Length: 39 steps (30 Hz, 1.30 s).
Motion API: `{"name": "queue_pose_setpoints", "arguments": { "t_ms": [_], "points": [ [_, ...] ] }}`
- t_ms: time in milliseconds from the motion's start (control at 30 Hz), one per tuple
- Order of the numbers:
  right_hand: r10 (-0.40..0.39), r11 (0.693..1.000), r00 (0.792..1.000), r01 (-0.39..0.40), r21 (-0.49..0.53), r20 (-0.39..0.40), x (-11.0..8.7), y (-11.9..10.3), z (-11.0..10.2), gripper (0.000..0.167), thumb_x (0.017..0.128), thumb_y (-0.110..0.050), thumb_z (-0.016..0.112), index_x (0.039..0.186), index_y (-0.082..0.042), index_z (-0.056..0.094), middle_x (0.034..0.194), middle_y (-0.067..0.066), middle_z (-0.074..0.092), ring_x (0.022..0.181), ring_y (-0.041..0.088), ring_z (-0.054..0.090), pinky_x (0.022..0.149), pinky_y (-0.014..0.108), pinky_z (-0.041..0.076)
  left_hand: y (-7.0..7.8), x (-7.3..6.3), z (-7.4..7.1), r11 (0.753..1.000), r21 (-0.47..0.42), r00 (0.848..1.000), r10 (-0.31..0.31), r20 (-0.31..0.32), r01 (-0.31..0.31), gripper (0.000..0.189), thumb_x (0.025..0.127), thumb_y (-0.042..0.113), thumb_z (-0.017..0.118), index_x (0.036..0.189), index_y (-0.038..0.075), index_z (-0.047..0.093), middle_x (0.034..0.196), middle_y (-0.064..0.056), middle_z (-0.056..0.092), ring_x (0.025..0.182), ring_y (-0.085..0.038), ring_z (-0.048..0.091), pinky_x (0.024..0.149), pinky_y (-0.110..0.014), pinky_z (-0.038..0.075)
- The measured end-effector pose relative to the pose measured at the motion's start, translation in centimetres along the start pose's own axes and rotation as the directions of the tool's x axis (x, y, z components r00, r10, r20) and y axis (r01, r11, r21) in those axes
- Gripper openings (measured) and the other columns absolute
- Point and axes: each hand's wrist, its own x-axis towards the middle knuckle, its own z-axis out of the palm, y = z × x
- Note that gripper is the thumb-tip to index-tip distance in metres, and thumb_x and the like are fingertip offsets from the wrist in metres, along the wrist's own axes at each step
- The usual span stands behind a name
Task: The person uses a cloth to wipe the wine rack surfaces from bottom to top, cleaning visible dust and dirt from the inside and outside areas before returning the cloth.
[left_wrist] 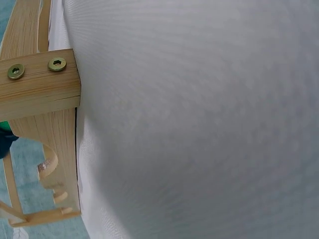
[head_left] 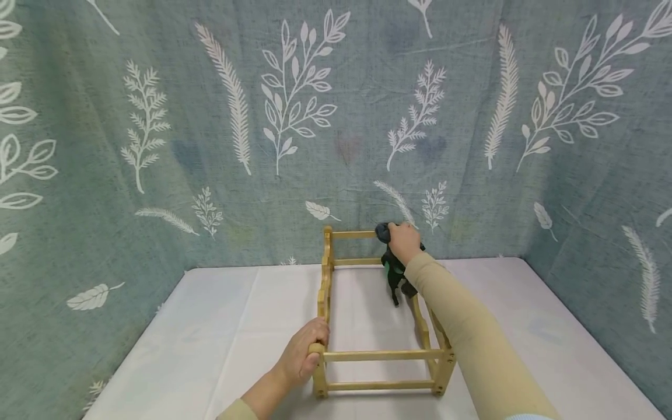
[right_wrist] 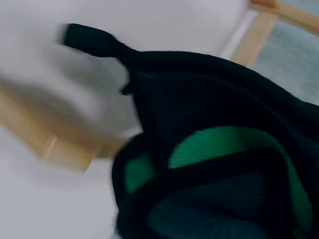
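A light wooden rack [head_left: 380, 355] stands on the white tabletop, with two long notched sides joined by round bars at both ends. My left hand [head_left: 304, 352] grips its near left corner. At the far right of the rack my right hand [head_left: 405, 242] holds a dark fabric piece with black edging and green lining [head_left: 392, 262], which hangs down by the right side. In the right wrist view the fabric piece [right_wrist: 199, 82] is folded over, with a narrow tab at one end. Its exact kind is unclear. The left wrist view shows a rack post [left_wrist: 40, 82] with two brass-coloured bolts.
White cloth [head_left: 220, 338] covers the table. A grey-green leaf-patterned curtain [head_left: 357, 116] hangs behind it and at both sides, close behind the rack's far end. My right forearm [head_left: 472, 326] passes over the rack's right side.
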Motion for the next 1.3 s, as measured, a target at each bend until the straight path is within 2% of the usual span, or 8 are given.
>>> {"name": "queue_pose_setpoints", "arguments": {
  "t_ms": [167,333,467,600,833,967,1100,1300],
  "points": [
    [-0.001,0.982,0.999,-0.006,0.188,0.038,-0.4,0.3,-1.9,0.045,0.088,-0.019,0.060,0.129,-0.006,0.049,0.119,0.020,0.057,0.100,0.035,0.058,0.080,0.046,0.050,0.0,-0.1,0.1,1.000,0.002,1.000,-0.010,-0.002,0.010,0.048,0.100,0.032,0.017,0.076,0.001,0.045,0.078,-0.006,0.048,0.077,-0.017,0.050,0.083,-0.035,0.042],
    [-0.023,0.936,1.000,0.021,0.351,0.000,-2.0,0.4,-5.7,0.048,0.088,-0.018,0.056,0.134,-0.008,0.045,0.126,0.020,0.053,0.101,0.035,0.056,0.078,0.044,0.047,0.0,-0.2,-0.1,1.000,-0.003,1.000,-0.021,-0.001,0.021,0.048,0.100,0.033,0.018,0.077,0.000,0.046,0.079,-0.006,0.048,0.077,-0.017,0.049,0.085,-0.034,0.041],
    [-0.044,0.905,0.998,0.059,0.421,-0.046,-3.6,0.9,-8.7,0.050,0.088,-0.018,0.055,0.136,-0.011,0.042,0.128,0.021,0.051,0.096,0.034,0.055,0.072,0.043,0.044,0.0,-0.3,-0.3,1.000,-0.008,1.000,-0.030,0.000,0.030,0.048,0.100,0.033,0.019,0.078,0.000,0.046,0.079,-0.007,0.049,0.078,-0.018,0.050,0.086,-0.034,0.041],
    [-0.067,0.872,0.993,0.106,0.477,-0.099,-5.5,2.0,-10.4,0.050,0.088,-0.018,0.056,0.136,-0.011,0.042,0.131,0.020,0.048,0.103,0.034,0.053,0.076,0.045,0.043,0.0,-0.4,-0.2,0.999,-0.006,0.999,-0.048,0.001,0.048,0.048,0.100,0.033,0.019,0.078,0.000,0.046,0.080,-0.007,0.049,0.078,-0.018,0.050,0.088,-0.033,0.040],
    [-0.029,0.867,0.980,0.123,0.482,-0.199,-9.8,5.4,-12.5,0.050,0.088,-0.018,0.057,0.136,-0.008,0.042,0.132,0.023,0.045,0.114,0.040,0.046,0.088,0.054,0.040,0.1,-0.6,0.1,0.995,-0.010,0.995,-0.095,0.010,0.095,0.047,0.100,0.032,0.019,0.079,0.000,0.047,0.082,-0.006,0.049,0.080,-0.018,0.050,0.094,-0.031,0.038],
    [0.015,0.866,0.978,0.091,0.491,-0.209,-12.4,7.8,-13.0,0.051,0.089,-0.019,0.055,0.137,-0.006,0.040,0.133,0.026,0.043,0.114,0.043,0.045,0.087,0.057,0.039,0.2,-0.6,0.1,0.992,-0.019,0.992,-0.127,0.015,0.127,0.045,0.099,0.031,0.020,0.081,0.001,0.047,0.084,-0.006,0.050,0.083,-0.020,0.051,0.098,-0.031,0.036],
    [0.048,0.888,0.982,0.041,0.458,-0.181,-15.0,10.1,-12.4,0.052,0.090,-0.020,0.055,0.136,-0.004,0.040,0.130,0.029,0.043,0.113,0.045,0.044,0.085,0.060,0.038,0.8,-0.5,0.0,0.982,-0.051,0.983,-0.181,0.033,0.182,0.043,0.099,0.033,0.022,0.084,0.002,0.047,0.085,-0.004,0.050,0.086,-0.020,0.051,0.101,-0.031,0.034],
    [0.094,0.946,0.989,-0.054,0.321,-0.111,-17.3,13.8,-7.8,0.050,0.088,-0.018,0.056,0.134,-0.004,0.041,0.120,0.032,0.048,0.102,0.048,0.049,0.075,0.060,0.042,1.2,-0.4,-0.2,0.963,-0.099,0.968,-0.249,0.035,0.251,0.043,0.099,0.036,0.025,0.084,0.003,0.047,0.083,-0.002,0.049,0.086,-0.020,0.050,0.097,-0.028,0.034]
  ]
}}
